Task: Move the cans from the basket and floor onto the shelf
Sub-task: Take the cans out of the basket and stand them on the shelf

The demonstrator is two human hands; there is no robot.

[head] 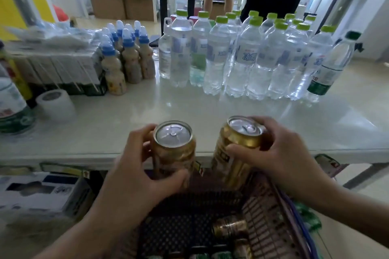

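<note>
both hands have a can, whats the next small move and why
Probably carry both forward and set them upright on the bare shelf in front of the water bottles. The left hand and right hand each grip a gold can above the basket, short of the shelf edge.

Gold cans: shiny metal, silver lids. Shelf: smooth, glossy, pale. Water bottles, far right: clear plastic. Basket, near: dark perforated plastic. Box, near left: matt cardboard.
</note>
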